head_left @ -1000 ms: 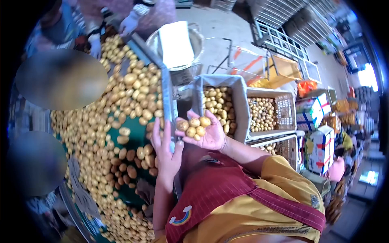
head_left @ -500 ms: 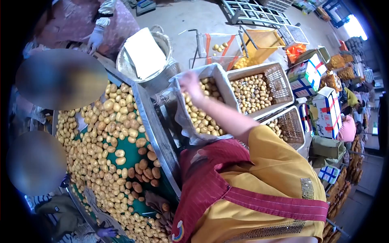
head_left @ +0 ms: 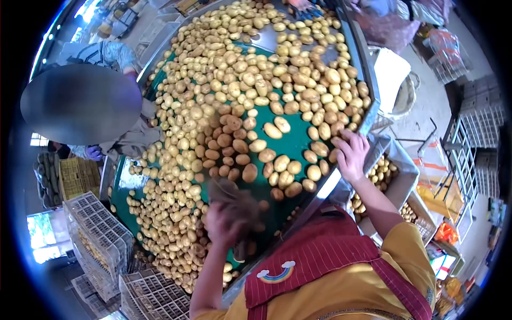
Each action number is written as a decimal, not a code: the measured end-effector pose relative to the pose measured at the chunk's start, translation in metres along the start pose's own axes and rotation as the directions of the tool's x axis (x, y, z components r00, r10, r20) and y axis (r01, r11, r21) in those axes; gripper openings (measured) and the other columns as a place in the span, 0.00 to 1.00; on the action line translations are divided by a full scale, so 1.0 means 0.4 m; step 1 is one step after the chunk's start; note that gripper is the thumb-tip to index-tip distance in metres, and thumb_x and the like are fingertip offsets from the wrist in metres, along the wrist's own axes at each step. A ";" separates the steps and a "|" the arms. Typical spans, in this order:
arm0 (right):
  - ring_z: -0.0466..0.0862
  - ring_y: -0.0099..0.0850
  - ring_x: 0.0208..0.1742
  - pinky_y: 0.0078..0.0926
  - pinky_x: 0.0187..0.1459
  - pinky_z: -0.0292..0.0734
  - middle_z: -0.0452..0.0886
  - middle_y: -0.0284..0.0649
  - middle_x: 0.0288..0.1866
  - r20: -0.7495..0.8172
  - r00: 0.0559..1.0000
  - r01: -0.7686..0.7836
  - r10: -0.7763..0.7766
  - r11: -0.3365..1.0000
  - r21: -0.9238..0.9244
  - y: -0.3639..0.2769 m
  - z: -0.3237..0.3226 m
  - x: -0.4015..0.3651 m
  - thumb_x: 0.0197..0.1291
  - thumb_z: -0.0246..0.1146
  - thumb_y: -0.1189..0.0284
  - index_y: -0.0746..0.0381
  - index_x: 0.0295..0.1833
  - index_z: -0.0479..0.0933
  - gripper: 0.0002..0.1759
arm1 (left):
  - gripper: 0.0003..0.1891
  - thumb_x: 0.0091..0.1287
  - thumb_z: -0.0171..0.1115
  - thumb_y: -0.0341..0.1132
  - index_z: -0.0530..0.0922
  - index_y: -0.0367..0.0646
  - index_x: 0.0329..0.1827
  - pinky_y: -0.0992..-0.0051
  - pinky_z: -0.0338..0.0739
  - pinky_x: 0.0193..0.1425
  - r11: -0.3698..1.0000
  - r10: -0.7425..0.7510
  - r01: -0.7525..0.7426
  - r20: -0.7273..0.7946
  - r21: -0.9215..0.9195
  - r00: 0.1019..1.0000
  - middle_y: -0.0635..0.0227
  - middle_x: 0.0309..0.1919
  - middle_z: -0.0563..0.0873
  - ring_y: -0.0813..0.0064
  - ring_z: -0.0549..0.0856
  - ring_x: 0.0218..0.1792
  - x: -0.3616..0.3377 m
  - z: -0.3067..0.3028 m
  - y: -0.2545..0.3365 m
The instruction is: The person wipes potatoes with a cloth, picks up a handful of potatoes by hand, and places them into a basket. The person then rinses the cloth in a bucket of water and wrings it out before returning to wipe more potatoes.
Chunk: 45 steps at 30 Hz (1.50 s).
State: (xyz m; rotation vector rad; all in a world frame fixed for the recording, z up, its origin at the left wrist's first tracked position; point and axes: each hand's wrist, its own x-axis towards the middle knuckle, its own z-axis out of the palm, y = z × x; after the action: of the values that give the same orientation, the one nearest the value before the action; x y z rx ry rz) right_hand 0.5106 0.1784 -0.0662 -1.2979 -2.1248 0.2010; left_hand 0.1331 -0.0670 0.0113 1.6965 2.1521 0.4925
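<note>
My left hand (head_left: 221, 224) is closed on a dark brown cloth (head_left: 232, 194), both blurred, over the green sorting table (head_left: 274, 144). Just beyond the cloth lies a cluster of darker brown potatoes (head_left: 226, 141). At the table's right edge my right hand (head_left: 353, 157) curls its fingers and thumb around a potato (head_left: 334, 156), partly hidden by the hand. Paler loose potatoes (head_left: 186, 112) cover most of the table, leaving green patches bare near my hands.
The metal table rim (head_left: 325, 186) runs between me and the potatoes. A lined crate of potatoes (head_left: 381, 173) stands at my right, beside a bucket (head_left: 405, 98). Across the table is a co-worker's gloved hand (head_left: 94, 153); another hand (head_left: 301, 4) works at the far end. White crates (head_left: 98, 229) stack at left.
My view has swung from the crates to the table. My right hand has moved from above the lined crate to the table edge. My left hand and the cloth in it now show.
</note>
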 end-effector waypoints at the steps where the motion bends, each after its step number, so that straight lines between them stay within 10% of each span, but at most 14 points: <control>1: 0.76 0.39 0.64 0.46 0.72 0.55 0.80 0.39 0.60 -0.006 1.000 -0.012 0.012 1.000 0.008 -0.004 -0.002 0.010 0.56 0.61 0.66 0.55 0.49 0.85 0.16 | 0.24 0.55 0.72 0.49 0.86 0.47 0.52 0.38 0.55 0.78 0.980 0.162 -0.168 0.056 0.104 0.985 0.55 0.73 0.74 0.42 0.66 0.75 0.068 0.075 -0.019; 6: 0.75 0.41 0.61 0.45 0.68 0.57 0.80 0.40 0.59 0.068 0.996 0.052 -0.052 0.999 -0.005 -0.014 -0.022 0.040 0.55 0.59 0.64 0.57 0.48 0.85 0.17 | 0.24 0.54 0.71 0.55 0.88 0.59 0.52 0.24 0.31 0.77 0.894 0.444 -0.445 0.018 0.059 0.896 0.64 0.80 0.68 0.45 0.54 0.83 0.420 0.251 0.112; 12: 0.75 0.42 0.61 0.46 0.68 0.59 0.80 0.40 0.53 0.130 0.981 -0.138 0.147 0.988 -0.071 -0.059 -0.022 0.091 0.53 0.70 0.66 0.58 0.54 0.80 0.22 | 0.12 0.61 0.69 0.44 0.87 0.59 0.47 0.29 0.42 0.78 0.864 0.486 -0.501 -0.182 -0.042 0.855 0.76 0.61 0.83 0.58 0.66 0.78 0.696 0.358 0.311; 17: 0.79 0.49 0.54 0.44 0.57 0.76 0.78 0.46 0.52 0.064 0.991 0.095 -0.121 0.944 0.316 -0.137 0.102 0.430 0.57 0.69 0.73 0.63 0.55 0.78 0.19 | 0.07 0.64 0.65 0.35 0.81 0.44 0.42 0.52 0.63 0.64 0.848 0.417 -0.471 -0.241 -0.244 0.876 0.66 0.44 0.84 0.60 0.79 0.54 0.586 0.319 0.265; 19: 0.79 0.48 0.56 0.44 0.58 0.77 0.78 0.44 0.55 0.120 0.974 0.148 -0.194 0.937 0.316 -0.155 0.243 0.544 0.55 0.71 0.73 0.60 0.55 0.80 0.20 | 0.07 0.68 0.62 0.33 0.80 0.40 0.43 0.56 0.72 0.56 0.793 0.223 -0.380 -0.353 -0.476 0.909 0.58 0.41 0.83 0.51 0.80 0.46 0.496 0.284 0.239; 21: 0.77 0.47 0.59 0.42 0.60 0.78 0.77 0.41 0.57 0.281 0.925 0.218 -0.255 0.964 0.154 -0.176 0.372 0.602 0.53 0.71 0.71 0.53 0.55 0.82 0.21 | 0.10 0.73 0.55 0.33 0.79 0.36 0.47 0.59 0.78 0.52 0.790 -0.185 0.234 0.143 -0.567 0.972 0.51 0.44 0.84 0.47 0.83 0.47 0.399 0.148 0.203; 22: 0.76 0.47 0.59 0.41 0.59 0.78 0.77 0.40 0.56 0.409 0.875 0.274 -0.259 0.961 0.023 -0.190 0.407 0.619 0.52 0.71 0.70 0.49 0.54 0.83 0.21 | 0.13 0.76 0.51 0.35 0.79 0.36 0.50 0.59 0.78 0.56 0.667 -0.348 0.292 0.060 -0.686 0.936 0.53 0.47 0.84 0.50 0.83 0.50 0.371 0.119 0.147; 26: 0.75 0.44 0.61 0.39 0.60 0.77 0.76 0.41 0.53 0.437 0.862 0.223 -0.257 0.966 0.129 -0.182 0.452 0.614 0.55 0.69 0.67 0.48 0.53 0.85 0.18 | 0.29 0.81 0.45 0.52 0.76 0.31 0.63 0.60 0.79 0.66 0.091 -0.646 -0.115 -0.147 -0.989 0.749 0.57 0.54 0.85 0.60 0.86 0.55 0.371 -0.094 0.065; 28: 0.77 0.43 0.56 0.37 0.60 0.76 0.78 0.42 0.50 0.240 0.947 0.079 -0.211 0.882 0.464 -0.131 0.459 0.577 0.58 0.68 0.68 0.51 0.52 0.85 0.15 | 0.25 0.76 0.52 0.51 0.77 0.40 0.64 0.54 0.72 0.70 0.328 -0.496 -0.167 -0.320 -0.930 0.807 0.59 0.61 0.81 0.57 0.79 0.63 0.441 -0.095 -0.027; 30: 0.81 0.32 0.50 0.28 0.50 0.78 0.81 0.36 0.50 0.389 0.914 -0.395 0.114 0.468 0.791 -0.152 0.356 0.539 0.69 0.62 0.67 0.56 0.57 0.82 0.14 | 0.24 0.71 0.59 0.49 0.78 0.49 0.65 0.48 0.64 0.74 0.996 -0.041 -0.009 -0.528 -0.092 0.848 0.61 0.68 0.77 0.54 0.72 0.71 0.528 -0.012 -0.164; 32: 0.82 0.29 0.48 0.27 0.46 0.79 0.80 0.35 0.50 0.621 0.744 -0.652 0.246 0.064 0.756 -0.130 0.254 0.506 0.72 0.56 0.66 0.57 0.59 0.79 0.16 | 0.25 0.66 0.66 0.48 0.79 0.57 0.67 0.42 0.57 0.78 0.883 0.200 0.047 -0.466 0.466 0.862 0.62 0.75 0.72 0.51 0.65 0.79 0.614 0.066 -0.208; 36: 0.82 0.30 0.41 0.28 0.40 0.79 0.81 0.36 0.41 0.742 0.616 -0.681 0.263 -0.295 0.670 -0.099 0.165 0.434 0.74 0.55 0.61 0.59 0.52 0.77 0.14 | 0.25 0.66 0.65 0.49 0.79 0.64 0.68 0.16 0.50 0.67 0.926 -0.012 0.158 -0.392 0.344 0.920 0.71 0.79 0.67 0.60 0.57 0.83 0.735 0.121 -0.119; 40: 0.80 0.25 0.36 0.23 0.40 0.78 0.81 0.35 0.35 0.712 0.645 -0.690 0.279 -0.189 0.699 -0.099 0.156 0.377 0.70 0.61 0.68 0.63 0.45 0.79 0.08 | 0.23 0.67 0.67 0.46 0.81 0.64 0.66 0.23 0.51 0.70 0.964 0.043 0.049 -0.335 0.260 0.941 0.74 0.77 0.70 0.66 0.63 0.81 0.782 0.167 -0.034; 45: 0.85 0.31 0.40 0.31 0.44 0.80 0.85 0.37 0.36 0.454 0.862 -0.452 0.226 0.747 0.487 -0.125 0.236 0.362 0.57 0.67 0.71 0.60 0.42 0.85 0.08 | 0.19 0.67 0.68 0.43 0.84 0.67 0.61 0.35 0.55 0.70 0.966 0.229 -0.147 -0.442 0.211 0.867 0.80 0.69 0.79 0.70 0.72 0.75 0.820 0.233 0.009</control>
State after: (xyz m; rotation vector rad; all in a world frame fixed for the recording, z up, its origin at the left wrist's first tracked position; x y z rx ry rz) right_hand 0.3723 0.2931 -0.0559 -1.3191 -1.8383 1.2507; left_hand 0.1093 0.2581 -0.0890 2.0680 2.4179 0.8701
